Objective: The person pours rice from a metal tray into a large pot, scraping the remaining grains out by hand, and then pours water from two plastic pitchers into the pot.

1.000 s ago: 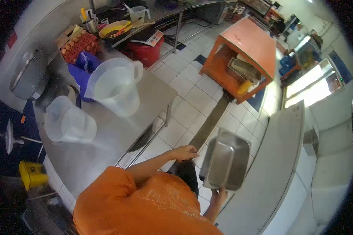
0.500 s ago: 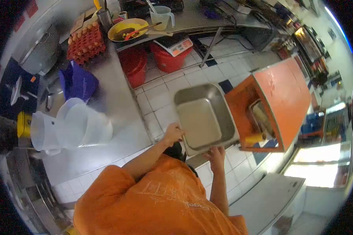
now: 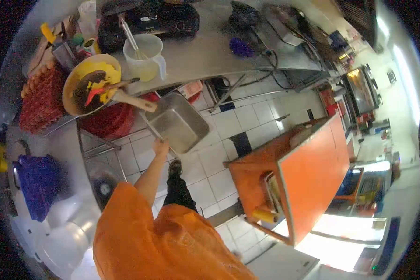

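Note:
A deep rectangular steel pan (image 3: 179, 122) hangs over the tiled floor in front of me, tilted so its inside shows. My left hand (image 3: 161, 147) grips its near-left rim, fingers closed on it. What may be my right hand (image 3: 236, 255) shows only as a small smeared patch by my right side, away from the pan; its fingers cannot be made out. Just beyond the pan's far-left edge, a yellow-coated frying pan (image 3: 112, 65) rests on the counter, holding a red spatula (image 3: 94, 94), its handle overlapping the pan in view.
A clear jug (image 3: 149, 53) with a whisk stands on the steel counter (image 3: 196, 51), near a black stove (image 3: 172, 21). Red egg trays (image 3: 42, 105) and a blue cloth-like bundle (image 3: 38, 182) lie left. An orange cabinet (image 3: 312, 172) stands right, red tubs (image 3: 109, 122) under the counter.
My right hand has left the pan's rim and dropped to my side. The pan, still in my left hand, is now closer to the counter with the frying pan. My view has shifted.

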The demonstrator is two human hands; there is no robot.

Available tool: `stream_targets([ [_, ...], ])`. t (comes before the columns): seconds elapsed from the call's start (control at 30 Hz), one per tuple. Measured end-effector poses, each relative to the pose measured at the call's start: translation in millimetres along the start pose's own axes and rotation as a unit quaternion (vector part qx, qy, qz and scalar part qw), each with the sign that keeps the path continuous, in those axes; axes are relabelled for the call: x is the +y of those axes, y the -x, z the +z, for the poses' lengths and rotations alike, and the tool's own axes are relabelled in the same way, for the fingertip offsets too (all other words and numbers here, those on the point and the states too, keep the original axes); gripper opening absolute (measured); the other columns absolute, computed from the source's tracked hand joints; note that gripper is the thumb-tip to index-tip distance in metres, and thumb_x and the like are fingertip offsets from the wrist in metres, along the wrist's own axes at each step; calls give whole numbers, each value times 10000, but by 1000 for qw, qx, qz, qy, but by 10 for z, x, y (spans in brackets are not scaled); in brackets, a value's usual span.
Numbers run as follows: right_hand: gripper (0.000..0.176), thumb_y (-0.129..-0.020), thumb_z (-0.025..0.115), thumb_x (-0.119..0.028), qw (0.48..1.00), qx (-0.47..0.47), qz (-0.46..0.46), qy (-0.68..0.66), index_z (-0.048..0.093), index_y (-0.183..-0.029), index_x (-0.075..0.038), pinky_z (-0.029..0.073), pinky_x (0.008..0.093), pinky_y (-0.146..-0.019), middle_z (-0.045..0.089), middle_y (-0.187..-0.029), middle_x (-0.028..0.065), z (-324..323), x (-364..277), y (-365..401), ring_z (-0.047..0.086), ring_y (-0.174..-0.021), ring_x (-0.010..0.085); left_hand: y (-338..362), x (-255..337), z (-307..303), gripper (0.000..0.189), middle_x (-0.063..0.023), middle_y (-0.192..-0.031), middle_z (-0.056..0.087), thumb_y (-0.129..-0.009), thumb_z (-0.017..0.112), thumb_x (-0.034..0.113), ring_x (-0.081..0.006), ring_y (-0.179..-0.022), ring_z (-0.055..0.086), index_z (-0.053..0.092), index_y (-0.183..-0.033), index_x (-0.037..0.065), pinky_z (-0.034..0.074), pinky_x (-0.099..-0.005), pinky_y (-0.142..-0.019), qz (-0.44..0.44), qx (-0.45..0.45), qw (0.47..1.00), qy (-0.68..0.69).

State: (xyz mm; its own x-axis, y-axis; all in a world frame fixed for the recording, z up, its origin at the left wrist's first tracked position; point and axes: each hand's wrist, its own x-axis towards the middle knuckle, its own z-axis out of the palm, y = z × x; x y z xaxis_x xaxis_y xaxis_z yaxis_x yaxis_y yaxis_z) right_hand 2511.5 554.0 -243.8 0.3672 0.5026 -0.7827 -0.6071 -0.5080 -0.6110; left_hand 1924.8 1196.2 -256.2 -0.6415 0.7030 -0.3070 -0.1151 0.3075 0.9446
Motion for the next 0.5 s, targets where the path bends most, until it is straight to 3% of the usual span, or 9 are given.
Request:
stream_targets([
  [0.03,267,-888,545,-267,970,183,137,80,613,-1064,-77,513,403,-765,648,-918,105,349,247,272,619,-772,233,-256,-117,166,351,-108,-743,638,-713,713,151,-278,-631,639,611,-1005,-13,499,-349,-457,-11,11,1000,0],
  [0.13,247,-892,548,-247,948,195,196,156,592,-1055,-68,526,395,-695,640,-908,106,1432,-168,623,630,-742,247,-929,-166,446,346,-86,-741,622,-740,695,137,-246,-624,618,593,-1032,-18,483,-331,-465,-10,-20,1000,-6],
  [0.17,240,-893,549,-240,947,181,198,176,585,-1053,-65,530,392,-672,638,-904,107,1708,-343,633,634,-733,252,-1065,124,534,315,-80,-755,613,-762,683,141,-226,-615,604,585,-1021,-10,488,-324,-479,-79,-23,995,63],
  [0.2,234,-894,550,-234,946,169,195,198,578,-1050,-62,535,390,-648,635,-901,107,1921,-543,619,637,-723,257,-1146,435,630,285,-74,-769,605,-783,670,145,-206,-607,590,577,-1010,-2,493,-317,-492,-150,-25,980,132],
  [0.3,216,-898,554,-214,944,118,148,272,556,-1042,-53,548,382,-578,628,-891,109,2334,-1270,379,648,-694,271,-1483,916,1010,227,-92,-875,589,-843,623,172,-177,-661,588,546,-1005,32,503,-302,-504,-126,38,978,159],
  [0.37,206,-900,556,-201,939,89,84,322,542,-1036,-47,557,377,-532,623,-884,110,2523,-1820,146,655,-674,281,-1899,757,1172,250,-102,-919,584,-857,610,182,-178,-689,594,536,-1050,41,506,-296,-502,-156,59,971,174],
  [0.4,191,-877,581,-161,908,151,166,353,529,-1030,-60,542,367,-504,622,-865,107,3292,-2452,59,653,-662,281,-2081,675,1223,340,-108,-979,589,-856,609,217,-198,-761,596,513,-1137,52,517,-324,-594,-160,41,968,189],
  [0.43,192,-869,583,-131,931,148,98,319,511,-1035,-69,522,333,-490,620,-874,110,3669,-2750,33,656,-667,255,-2269,558,1239,432,-113,-1038,594,-854,607,252,-217,-834,598,490,-1225,63,528,-352,-686,-165,26,965,204],
  [0.5,223,-857,581,-130,915,123,-24,383,495,-1050,-59,505,286,-532,619,-854,87,4304,-3262,21,650,-715,214,-2801,-238,1296,515,-101,-1097,593,-846,602,312,-239,-905,582,448,-1293,107,464,-413,-838,-12,-7,1000,22],
])
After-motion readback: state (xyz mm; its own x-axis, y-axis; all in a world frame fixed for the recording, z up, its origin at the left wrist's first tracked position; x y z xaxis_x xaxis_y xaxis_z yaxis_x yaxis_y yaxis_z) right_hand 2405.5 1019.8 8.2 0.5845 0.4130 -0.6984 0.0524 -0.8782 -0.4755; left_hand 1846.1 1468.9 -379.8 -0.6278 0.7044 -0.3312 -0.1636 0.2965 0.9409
